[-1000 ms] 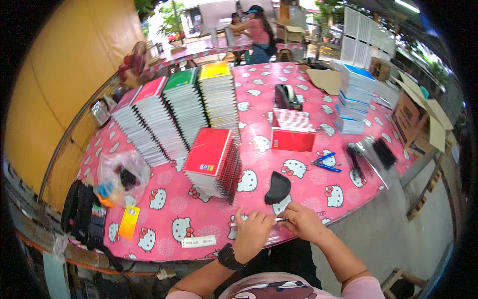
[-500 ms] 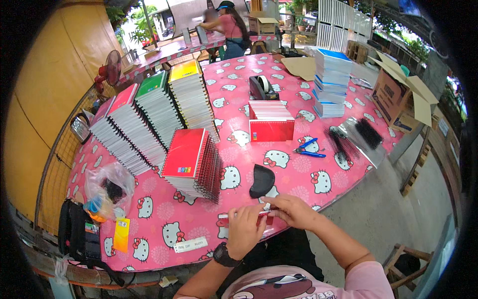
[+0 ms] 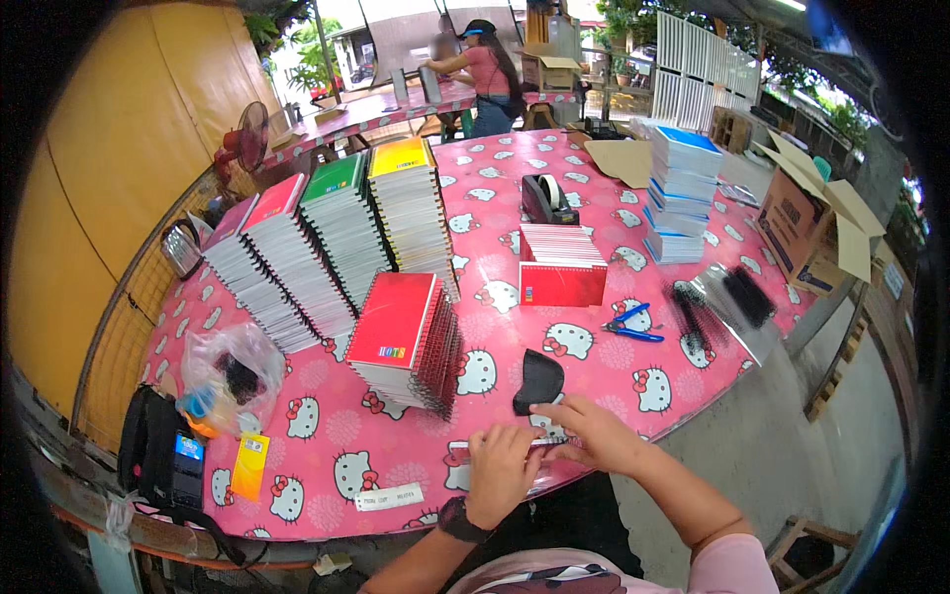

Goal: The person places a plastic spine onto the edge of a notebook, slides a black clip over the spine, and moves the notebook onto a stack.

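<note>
At the table's near edge, both my hands are closed on a thin notebook [image 3: 547, 443], seen nearly edge-on with a pale row along its top. My left hand [image 3: 503, 467] wraps its left part. My right hand [image 3: 597, 434] pinches its right end, close to my left fingers. Much of the notebook is hidden behind my hands. Just beyond my right fingers lies a black curved pad [image 3: 540, 380]. A stack of red coil-bound notebooks [image 3: 396, 322] stands to the left. Farther off are an upright row of red-covered notebooks [image 3: 562, 285] and blue-handled cutters [image 3: 633, 325].
Tall notebook stacks [image 3: 336, 233] line the far left, blue-topped ones [image 3: 683, 198] the far right. Black plastic coils [image 3: 693, 309] lie on a clear sheet. A tape dispenser [image 3: 549, 200], plastic bag [image 3: 237, 381] and open carton [image 3: 807, 233] surround. A person [image 3: 487, 79] works behind.
The whole view has shifted, so the table's things appear farther right and lower. Both hands stay on the notebook, with my right fingers now closer to my left. A small screen at left shows bright blue.
</note>
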